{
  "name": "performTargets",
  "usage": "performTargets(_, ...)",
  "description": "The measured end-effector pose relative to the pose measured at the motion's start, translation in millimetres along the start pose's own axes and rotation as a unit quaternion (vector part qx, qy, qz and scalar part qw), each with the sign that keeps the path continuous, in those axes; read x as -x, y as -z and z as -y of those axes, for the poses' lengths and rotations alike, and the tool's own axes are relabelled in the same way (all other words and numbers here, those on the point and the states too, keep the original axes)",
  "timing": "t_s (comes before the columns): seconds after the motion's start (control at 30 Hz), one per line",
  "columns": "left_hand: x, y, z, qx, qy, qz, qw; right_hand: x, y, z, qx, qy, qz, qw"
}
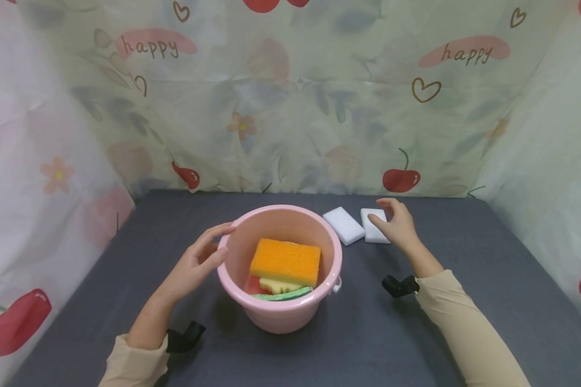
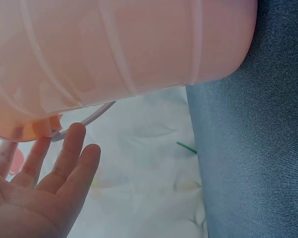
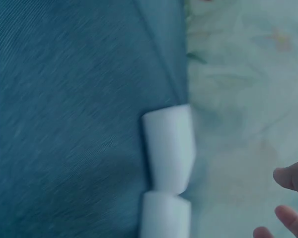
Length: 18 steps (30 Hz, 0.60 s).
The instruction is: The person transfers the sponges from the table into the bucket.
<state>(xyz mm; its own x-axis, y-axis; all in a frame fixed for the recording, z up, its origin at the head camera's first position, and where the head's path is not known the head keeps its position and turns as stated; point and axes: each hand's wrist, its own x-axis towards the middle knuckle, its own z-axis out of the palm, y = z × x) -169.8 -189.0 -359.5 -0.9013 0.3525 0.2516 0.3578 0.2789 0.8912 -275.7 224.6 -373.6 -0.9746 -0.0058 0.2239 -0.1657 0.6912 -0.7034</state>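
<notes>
My left hand (image 1: 198, 263) is at the left rim of a pink bucket (image 1: 281, 317), its fingertips right at the edge; in the left wrist view the fingers look fairly straight beside the bucket's wall. Inside the bucket an orange and yellow sponge (image 1: 285, 260) lies on top of a pale yellow piece (image 1: 281, 285), a green piece (image 1: 288, 295) and something red (image 1: 253, 284). My right hand (image 1: 399, 226) hovers over the right-hand white sponge block (image 1: 375, 234), thumb and fingers spread apart. Another white sponge block (image 1: 344, 226) lies just left of it, beside the bucket.
A dark cloth (image 1: 368, 333) covers the table. Patterned curtains (image 1: 300, 134) hang behind it and on both sides. The bucket's pale handle (image 2: 92, 116) shows below the rim in the left wrist view.
</notes>
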Motion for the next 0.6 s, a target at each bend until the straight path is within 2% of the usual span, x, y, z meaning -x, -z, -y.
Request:
performTargets(0.2,-0.4,0.2,1.3,-0.004,-0.009,-0.001,1.0000,-4,-7.2,-20,0.023,-0.046,0.024,0.998)
performTargets(0.43,-0.1,0.0,1.3,0.001,-0.009,0.001,1.0000,-6,-18.6,-33,0.035,-0.103,0.043,0.993)
performTargets(0.6,-0.3,-0.3,1.9,0.005,-0.010,0.003,0.9999,-7,-23.0,-38,0.045,-0.121,0.051,0.990)
